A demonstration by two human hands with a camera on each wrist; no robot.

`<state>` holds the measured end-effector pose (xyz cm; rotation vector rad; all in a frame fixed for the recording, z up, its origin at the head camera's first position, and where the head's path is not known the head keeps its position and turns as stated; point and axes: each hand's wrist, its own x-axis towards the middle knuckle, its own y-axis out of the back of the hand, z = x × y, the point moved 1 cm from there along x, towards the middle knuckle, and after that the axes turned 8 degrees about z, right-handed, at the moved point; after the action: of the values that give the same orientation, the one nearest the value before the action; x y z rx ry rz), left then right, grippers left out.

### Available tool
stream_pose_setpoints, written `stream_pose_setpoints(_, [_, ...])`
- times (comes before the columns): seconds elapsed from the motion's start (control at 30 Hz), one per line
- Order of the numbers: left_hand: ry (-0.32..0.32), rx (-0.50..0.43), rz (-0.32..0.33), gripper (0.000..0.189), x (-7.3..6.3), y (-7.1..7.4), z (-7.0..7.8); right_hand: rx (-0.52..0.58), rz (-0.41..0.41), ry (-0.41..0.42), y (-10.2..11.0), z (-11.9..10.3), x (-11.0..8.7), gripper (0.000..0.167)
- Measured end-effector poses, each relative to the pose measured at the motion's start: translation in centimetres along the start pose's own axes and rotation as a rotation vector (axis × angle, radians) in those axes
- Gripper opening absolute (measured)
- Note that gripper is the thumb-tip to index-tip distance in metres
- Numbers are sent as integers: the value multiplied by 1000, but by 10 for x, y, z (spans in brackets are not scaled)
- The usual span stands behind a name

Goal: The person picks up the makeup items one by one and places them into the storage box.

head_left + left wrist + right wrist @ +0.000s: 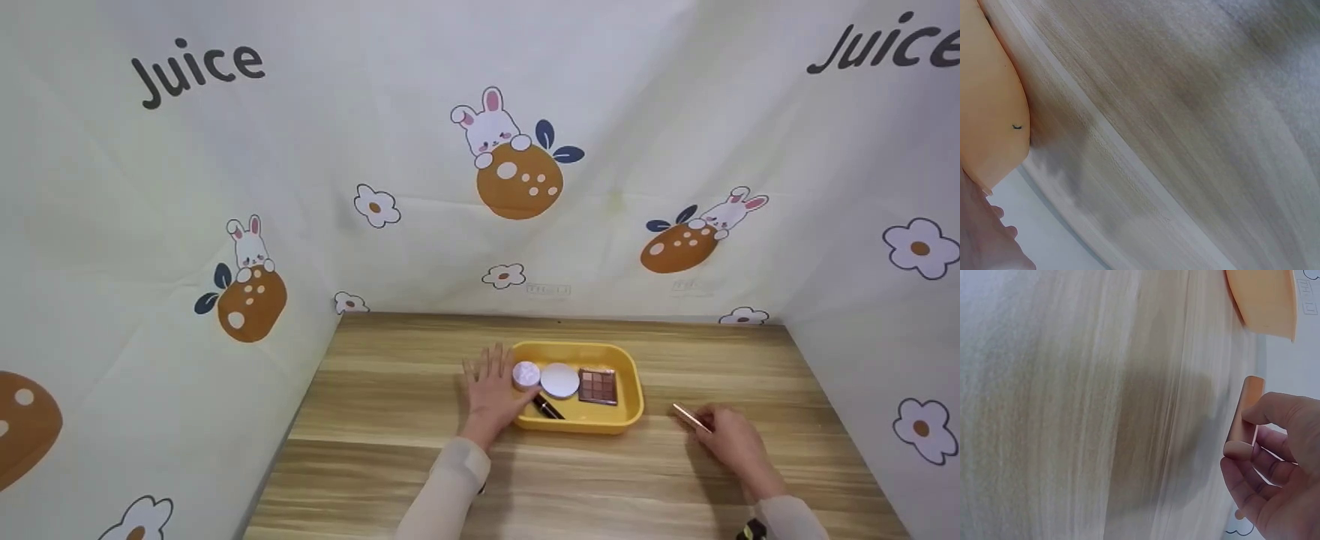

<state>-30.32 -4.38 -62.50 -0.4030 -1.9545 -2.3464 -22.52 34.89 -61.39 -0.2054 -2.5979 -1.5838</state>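
A yellow tray [628, 382] stands on the table. Inside it lie a small round patterned case [526, 374], a round white compact [559, 381], an eyeshadow palette [598, 387] and a black cosmetic tube [549, 407]. My left hand [491, 397] is at the tray's left end with fingers spread, its thumb reaching over the rim near the black tube. Whether it presses on the tray I cannot tell. To the right of the tray, my right hand [731, 439] pinches a slim rose-gold cosmetic tube [1244, 416] between thumb and fingers, above the tabletop.
The wood-grain table [390, 375] is enclosed at the back and both sides by white cloth [420, 135] printed with rabbits, oranges and flowers. In the left wrist view, the tray's outer wall [994, 101] shows at the left edge.
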Motion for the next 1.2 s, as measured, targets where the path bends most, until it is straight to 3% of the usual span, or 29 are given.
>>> stream_pose_setpoints(0.33, [3, -8, 9, 94, 0, -2, 0, 73, 96, 12, 8, -6, 1, 23])
stream_pose_setpoints(0.8, [5, -9, -4, 95, -1, 0, 0, 227, 260, -40, 19, -27, 10, 23])
stream_pose_setpoints(1.2, [6, -16, -6, 95, -1, 1, 0, 443, 282, -68, 23, -57, 18, 19])
